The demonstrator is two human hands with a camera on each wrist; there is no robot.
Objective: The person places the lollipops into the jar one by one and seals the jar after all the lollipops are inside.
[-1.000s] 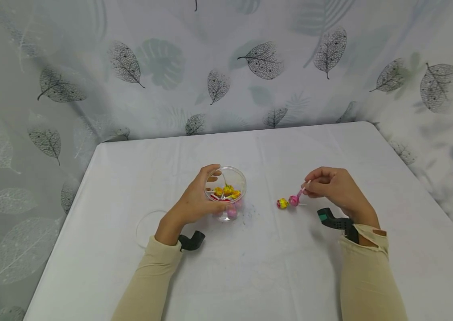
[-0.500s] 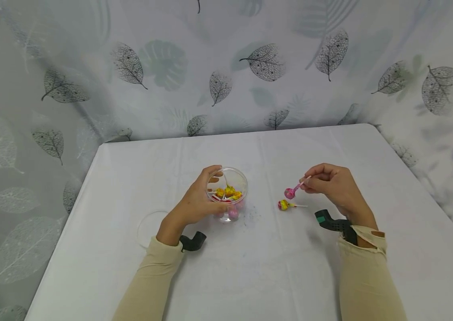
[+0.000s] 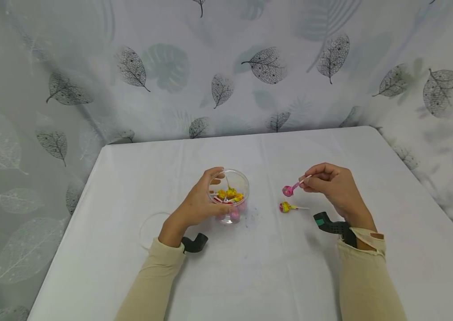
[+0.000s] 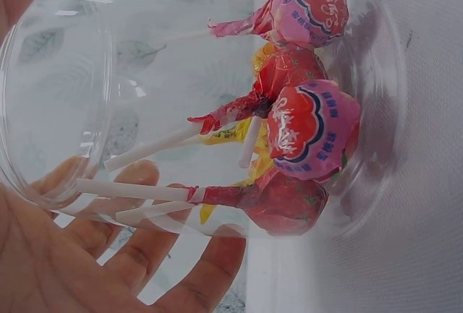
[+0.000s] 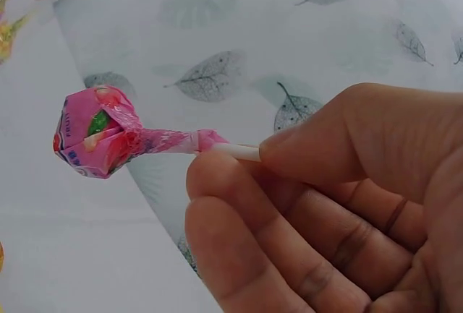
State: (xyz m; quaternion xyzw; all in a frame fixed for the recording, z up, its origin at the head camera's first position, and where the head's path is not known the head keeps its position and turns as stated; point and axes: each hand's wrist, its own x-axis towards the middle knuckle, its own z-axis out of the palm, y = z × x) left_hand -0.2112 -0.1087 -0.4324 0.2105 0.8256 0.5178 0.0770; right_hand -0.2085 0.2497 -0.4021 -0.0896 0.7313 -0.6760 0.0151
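The pink lollipop (image 5: 98, 132) has moved up and slightly left since a second ago: it was beside the yellow lollipop (image 3: 285, 207), overlapping its stick, and now appears raised on the far side of it, leaving that stick in plain sight. The left hand has stayed on the clear jar (image 3: 246, 183).

On the pink wrapper the word "FRUIT" can be read, next to printed fruit and a green leaf. Inside the jar, two pink-wrapped lollipops (image 4: 315, 129) carry red badges with white stylised lettering, and small blue characters run round them; neither is clear enough to read.

The right hand (image 3: 330, 185) pinches the pink lollipop's white stick between thumb and fingertips, its other fingers loosely bent. The lollipop's head hangs just left of those fingers, tilted down toward the near left, between the right hand and the jar and well apart from the left hand.

The left hand (image 3: 196, 203) is spread wide and curved round the left side of the upright, uncovered jar. Red lollipops (image 4: 286, 201) and yellow ones (image 3: 231, 193) share the jar. The yellow lollipop outside lies on the white table (image 3: 226, 276), right of the jar.
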